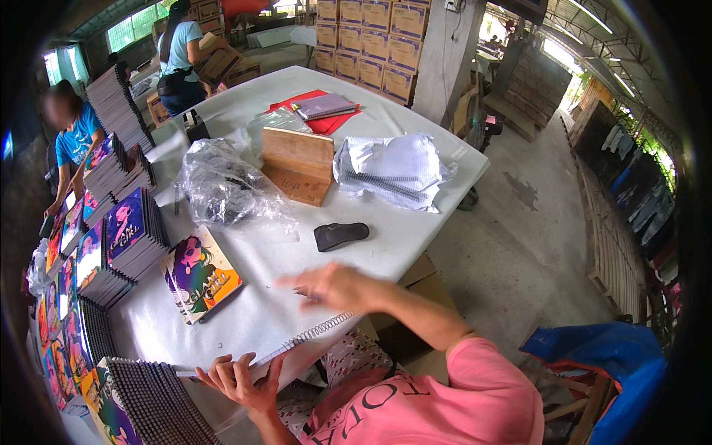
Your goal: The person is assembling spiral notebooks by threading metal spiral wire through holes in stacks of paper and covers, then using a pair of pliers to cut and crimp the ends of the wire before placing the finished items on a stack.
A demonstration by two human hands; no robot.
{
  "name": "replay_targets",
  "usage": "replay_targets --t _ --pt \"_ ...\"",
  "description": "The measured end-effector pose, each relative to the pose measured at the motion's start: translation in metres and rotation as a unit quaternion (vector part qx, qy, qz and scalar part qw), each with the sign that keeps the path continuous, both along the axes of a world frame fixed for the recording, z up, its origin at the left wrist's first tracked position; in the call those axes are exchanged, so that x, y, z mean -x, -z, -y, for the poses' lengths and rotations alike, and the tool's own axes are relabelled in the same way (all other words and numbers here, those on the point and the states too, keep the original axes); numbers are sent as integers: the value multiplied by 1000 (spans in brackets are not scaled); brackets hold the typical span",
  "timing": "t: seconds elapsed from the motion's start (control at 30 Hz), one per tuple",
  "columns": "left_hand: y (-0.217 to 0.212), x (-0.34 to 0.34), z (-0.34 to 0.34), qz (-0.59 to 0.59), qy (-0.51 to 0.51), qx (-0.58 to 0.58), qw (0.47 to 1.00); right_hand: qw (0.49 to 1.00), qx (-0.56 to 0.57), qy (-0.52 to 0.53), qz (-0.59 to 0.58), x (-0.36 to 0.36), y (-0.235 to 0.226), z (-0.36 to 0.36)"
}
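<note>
both hands work one spiral-bound notebook point(308, 340) at the table's near edge: left hand point(241, 380) grasping its lower corner, right hand point(330, 286) blurred above, grip unclear. many colourful notebook stacks point(122, 241) stand finished; beyond, a wrapped bundle point(393, 170) waits.

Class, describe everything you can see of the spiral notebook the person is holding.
The notebook lies flat at the near edge of the white table, its plain white face up, nearly matching the tabletop. A silver wire spiral runs along its near edge. The left hand grips its lower left end; the right hand, blurred, is above it, contact unclear.
</note>
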State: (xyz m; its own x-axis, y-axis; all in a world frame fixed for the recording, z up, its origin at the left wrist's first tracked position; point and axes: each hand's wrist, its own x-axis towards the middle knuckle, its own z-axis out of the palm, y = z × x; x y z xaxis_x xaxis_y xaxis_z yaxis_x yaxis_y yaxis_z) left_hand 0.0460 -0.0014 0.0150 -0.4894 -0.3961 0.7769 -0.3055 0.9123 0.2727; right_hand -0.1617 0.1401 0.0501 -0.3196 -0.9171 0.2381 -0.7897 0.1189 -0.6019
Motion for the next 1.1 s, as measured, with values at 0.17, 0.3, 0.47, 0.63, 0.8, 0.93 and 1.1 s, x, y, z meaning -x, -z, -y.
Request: replay_targets --t 0.17,0.3,0.47,0.63,0.8,0.93,1.1 --pt "4 -10 0 35 22 4 999 944 -203 235 -108 86 72 -47" --pt "4 -10 -3 37 25 -10 999 955 -5 262 -137 107 106 -53" --pt "-5 -7 -10 42 -5 -40 998 980 60 163 99 92 40 -23" --pt "2 -7 -14 39 -26 -54 997 835 182 -344 390 -2 3 14" --pt "4 -8 -9 30 -8 -40 999 842 144 -294 429 -9 26 26" --pt "-2 -7 -7 32 5 -48 998 900 95 -297 304 -3 27 34" --pt "-3 -10 -4 50 16 -71 996 831 177 -378 366 -22 -9 33"
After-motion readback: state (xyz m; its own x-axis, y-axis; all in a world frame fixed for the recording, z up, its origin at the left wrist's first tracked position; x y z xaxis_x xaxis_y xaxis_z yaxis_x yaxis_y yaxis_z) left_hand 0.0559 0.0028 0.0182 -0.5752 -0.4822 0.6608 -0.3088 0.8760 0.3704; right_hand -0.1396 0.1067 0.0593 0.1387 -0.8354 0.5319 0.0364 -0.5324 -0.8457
